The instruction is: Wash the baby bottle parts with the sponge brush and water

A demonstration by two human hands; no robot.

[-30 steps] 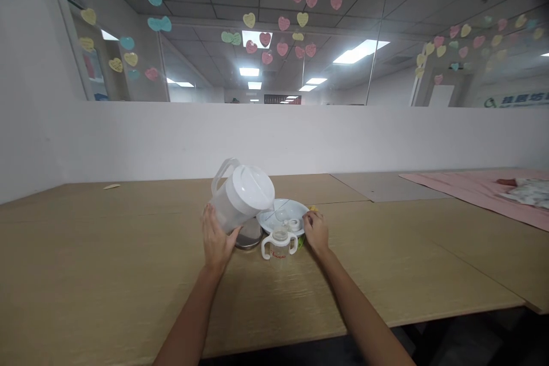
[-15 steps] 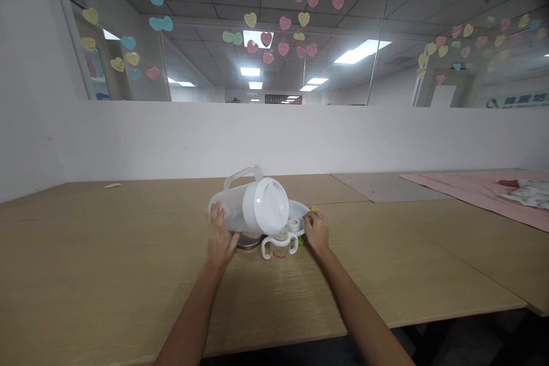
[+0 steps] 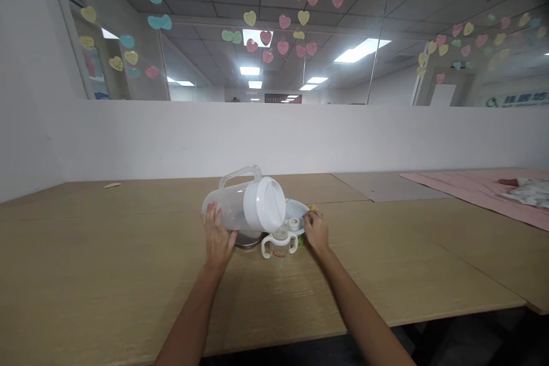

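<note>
A clear pitcher [image 3: 234, 206] with a white lid [image 3: 266, 204] is tilted nearly onto its side, lid toward the right. My left hand [image 3: 218, 238] holds it from beneath, fingers against its body. Under the lid a small clear bottle [image 3: 279, 247] with two white handles stands upright on the table. My right hand [image 3: 316, 230] has its fingers closed at the rim of a pale bowl [image 3: 297, 209] behind the bottle. A white ring-shaped piece [image 3: 293, 224] lies in the bowl. Partly under the pitcher is a round metal dish [image 3: 247, 239].
The wooden table [image 3: 128, 274] reaches a white wall [image 3: 206, 137] with a window above. Something green shows under the bowl and something yellow behind it. A pink cloth [image 3: 463, 189] with a pale patterned item [image 3: 529, 191] lies at the right. A thin flat piece [image 3: 112, 185] lies back left.
My left hand and the pitcher have shifted slightly left, showing more of the bottle top and bowl. My right hand has stayed at the bowl rim.
</note>
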